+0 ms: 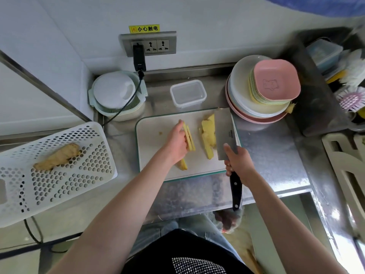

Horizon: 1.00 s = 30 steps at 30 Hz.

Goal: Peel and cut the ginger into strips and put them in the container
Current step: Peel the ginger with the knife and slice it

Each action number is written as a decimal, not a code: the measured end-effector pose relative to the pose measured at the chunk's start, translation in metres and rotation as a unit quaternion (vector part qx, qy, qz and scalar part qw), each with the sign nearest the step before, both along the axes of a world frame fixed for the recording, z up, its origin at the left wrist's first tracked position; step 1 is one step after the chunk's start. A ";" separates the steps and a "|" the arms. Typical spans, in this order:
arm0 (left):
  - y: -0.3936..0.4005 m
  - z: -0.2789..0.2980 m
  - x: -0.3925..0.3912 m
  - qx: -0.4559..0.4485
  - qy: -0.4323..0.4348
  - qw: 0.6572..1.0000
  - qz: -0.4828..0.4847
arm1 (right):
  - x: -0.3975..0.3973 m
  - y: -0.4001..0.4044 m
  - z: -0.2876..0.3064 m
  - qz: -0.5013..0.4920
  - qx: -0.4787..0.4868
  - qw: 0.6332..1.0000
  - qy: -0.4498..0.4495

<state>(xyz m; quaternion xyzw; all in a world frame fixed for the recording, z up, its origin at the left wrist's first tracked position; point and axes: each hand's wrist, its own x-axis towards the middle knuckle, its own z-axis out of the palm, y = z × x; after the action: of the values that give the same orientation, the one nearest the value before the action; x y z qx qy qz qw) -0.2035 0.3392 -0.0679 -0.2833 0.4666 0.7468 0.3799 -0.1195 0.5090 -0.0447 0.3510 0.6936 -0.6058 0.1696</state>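
On the white cutting board (156,135), my left hand (175,143) presses a stack of thin yellow ginger slices (190,138) with its fingers. A larger peeled ginger piece (208,136) lies just right of them, next to the cleaver blade (225,133). My right hand (239,161) grips the cleaver's black handle, with the blade standing beside the peeled piece. An empty clear plastic container (187,93) sits behind the board. An unpeeled ginger root (57,157) lies in the white perforated basket (65,178) at the left.
A stack of plates and pink square dishes (264,89) stands right of the board. A lidded pot (116,95) with a black cable sits back left under a wall socket (150,44). A sink with brushes (351,95) is far right. The steel counter edge (256,198) runs below the board.
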 end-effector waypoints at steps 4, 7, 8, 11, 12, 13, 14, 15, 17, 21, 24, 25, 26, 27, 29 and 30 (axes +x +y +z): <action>0.005 -0.001 0.005 -0.241 0.138 0.961 -0.018 | 0.003 -0.005 -0.005 0.000 0.043 0.999 0.013; -0.015 -0.002 0.018 -0.439 0.259 0.860 0.020 | 0.002 -0.018 -0.007 0.049 0.095 0.994 0.018; -0.025 -0.005 0.023 -0.476 0.275 0.835 0.028 | 0.003 -0.025 -0.005 0.075 0.122 0.989 0.023; -0.046 -0.022 0.034 -0.483 0.280 0.829 -0.013 | 0.007 -0.050 -0.003 0.128 0.156 0.979 0.037; -0.049 -0.026 0.038 -0.476 0.273 0.834 -0.046 | 0.009 -0.059 -0.002 0.145 0.157 0.976 0.038; -0.051 -0.030 0.043 -0.469 0.265 0.839 -0.079 | 0.010 -0.067 -0.003 0.163 0.161 0.973 0.037; -0.052 -0.033 0.047 -0.455 0.255 0.847 -0.105 | 0.012 -0.074 -0.004 0.183 0.168 0.968 0.035; -0.052 -0.036 0.051 -0.430 0.239 0.862 -0.121 | 0.013 -0.079 -0.006 0.201 0.174 0.964 0.033; -0.049 -0.036 0.056 -0.385 0.205 0.887 -0.153 | 0.015 -0.087 -0.010 0.223 0.191 0.955 0.031; -0.046 -0.030 0.057 -0.362 0.207 0.888 -0.196 | 0.018 -0.097 -0.016 0.250 0.234 0.939 0.030; -0.046 -0.029 0.058 -0.353 0.204 0.893 -0.190 | 0.020 -0.101 -0.019 0.250 0.243 0.937 0.029; -0.046 -0.030 0.058 -0.351 0.203 0.896 -0.180 | 0.020 -0.103 -0.019 0.249 0.245 0.936 0.029; -0.046 -0.030 0.058 -0.350 0.203 0.899 -0.169 | 0.021 -0.104 -0.020 0.250 0.250 0.935 0.029; -0.047 -0.030 0.058 -0.347 0.202 0.902 -0.158 | 0.022 -0.105 -0.021 0.252 0.259 0.932 0.029; -0.048 -0.031 0.058 -0.337 0.195 0.910 -0.145 | 0.024 -0.107 -0.024 0.263 0.283 0.922 0.025; -0.049 -0.030 0.058 -0.331 0.190 0.913 -0.142 | 0.025 -0.108 -0.025 0.267 0.293 0.918 0.023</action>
<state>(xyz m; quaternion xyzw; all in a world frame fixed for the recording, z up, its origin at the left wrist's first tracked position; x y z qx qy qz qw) -0.1457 0.2906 -0.0981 -0.1763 0.7858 0.5274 0.2706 -0.0948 0.4014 -0.0698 0.1721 0.9117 -0.3157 0.1986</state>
